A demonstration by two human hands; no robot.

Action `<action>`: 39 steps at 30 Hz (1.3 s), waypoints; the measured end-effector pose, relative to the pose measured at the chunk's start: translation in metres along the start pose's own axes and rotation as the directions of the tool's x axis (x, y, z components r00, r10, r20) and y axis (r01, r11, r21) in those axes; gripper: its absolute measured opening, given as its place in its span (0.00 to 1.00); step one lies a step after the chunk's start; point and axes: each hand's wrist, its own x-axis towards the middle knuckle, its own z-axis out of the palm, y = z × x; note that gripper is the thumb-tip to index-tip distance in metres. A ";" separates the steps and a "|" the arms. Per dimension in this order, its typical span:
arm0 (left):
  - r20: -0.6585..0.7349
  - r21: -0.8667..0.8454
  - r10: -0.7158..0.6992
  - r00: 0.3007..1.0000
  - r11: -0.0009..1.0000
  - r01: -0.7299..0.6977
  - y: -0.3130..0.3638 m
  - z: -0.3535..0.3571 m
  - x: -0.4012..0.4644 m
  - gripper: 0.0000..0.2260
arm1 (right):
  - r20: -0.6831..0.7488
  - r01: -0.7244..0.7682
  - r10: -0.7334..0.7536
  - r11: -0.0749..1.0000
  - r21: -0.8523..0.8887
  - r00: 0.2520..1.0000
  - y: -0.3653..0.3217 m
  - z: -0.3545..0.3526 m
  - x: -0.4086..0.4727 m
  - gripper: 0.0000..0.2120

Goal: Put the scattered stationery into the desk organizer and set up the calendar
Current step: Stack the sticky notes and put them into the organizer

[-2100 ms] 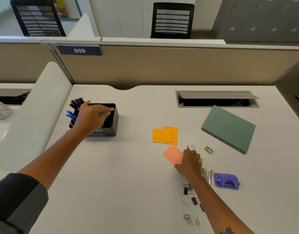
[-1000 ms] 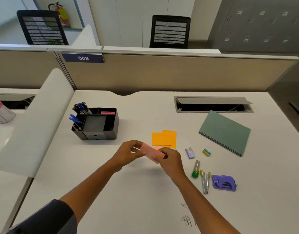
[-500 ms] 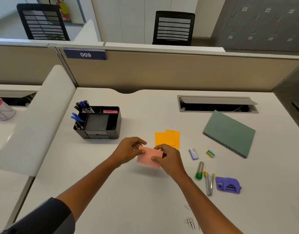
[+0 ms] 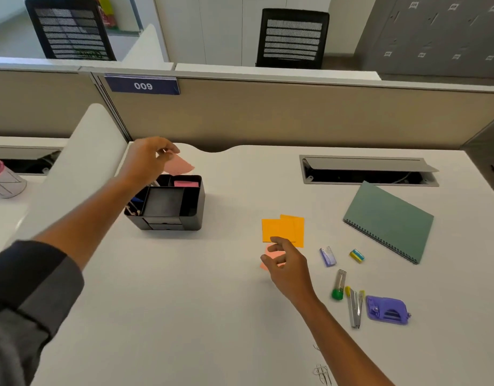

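My left hand (image 4: 147, 160) pinches a pink sticky note (image 4: 180, 166) in the air just above the back of the black desk organizer (image 4: 170, 222). The organizer holds pens on its left side and another pink note (image 4: 186, 184) in its back compartment. My right hand (image 4: 289, 264) is low over the desk, fingers curled round a second pink sticky note (image 4: 269, 256), just below two orange sticky notes (image 4: 282, 229). A green spiral-bound calendar (image 4: 387, 221) lies flat at the right.
Right of my right hand lie a small purple box (image 4: 328, 256), a yellow eraser (image 4: 357, 255), a green-capped tube (image 4: 339, 285), a metal tool (image 4: 355, 307) and a purple hole punch (image 4: 387, 310). Paper clips (image 4: 322, 371) sit near the front edge. An open cable hatch (image 4: 368, 169) is at the back.
Both hands held pink notes together at mid-desk; now my left hand has carried one note up over the organizer, while my right hand stays by the orange notes with another.
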 end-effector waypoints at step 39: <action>-0.142 -0.082 0.260 0.955 0.959 -0.273 0.021 0.058 -0.070 0.09 | 0.061 -0.074 0.160 0.719 -0.691 0.985 0.055 -0.018 0.036 0.31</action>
